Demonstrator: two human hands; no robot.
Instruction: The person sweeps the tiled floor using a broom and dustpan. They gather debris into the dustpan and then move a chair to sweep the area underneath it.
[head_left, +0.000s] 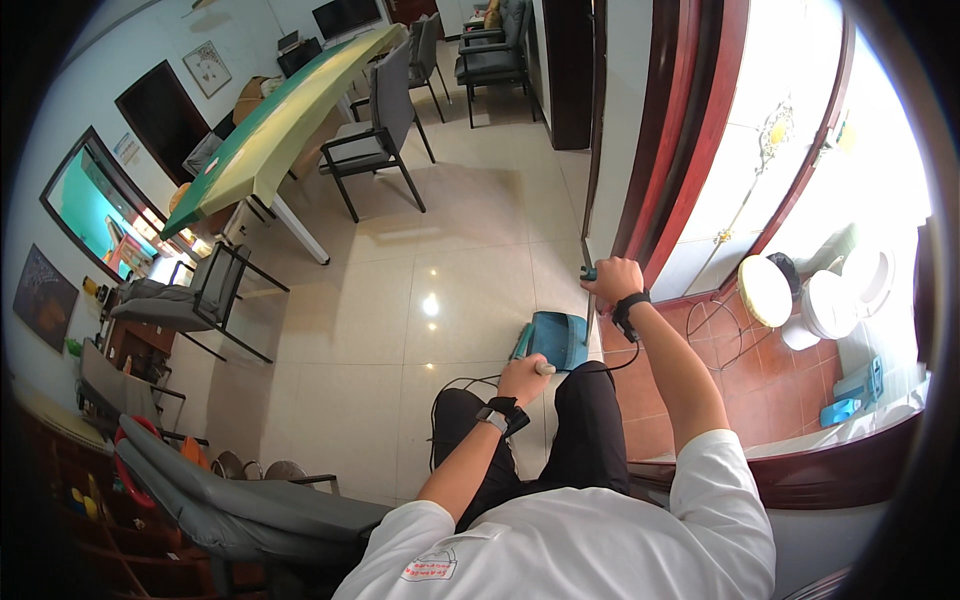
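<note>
My left hand (525, 380) is closed on the pale handle end (546, 368) of what looks like a short brush. Green bristles (523, 341) show just beyond that hand, at the left side of a blue plastic dustpan (559, 341). My right hand (616, 279) grips the green top of the dustpan's upright handle (589, 315), by the door frame. The dustpan lies on the floor in front of my knees. Both wrists wear black bands with a dark cable, and the left one also has a watch.
Tiled floor (465, 300) stretches ahead, with a grey armchair (371, 142) and a cloth-covered long table (262, 142) beyond. A red door frame (675, 150) stands at right, beside a red-tiled room holding a round stool (765, 291) and white buckets (829, 304). Another grey chair (247, 510) is at lower left.
</note>
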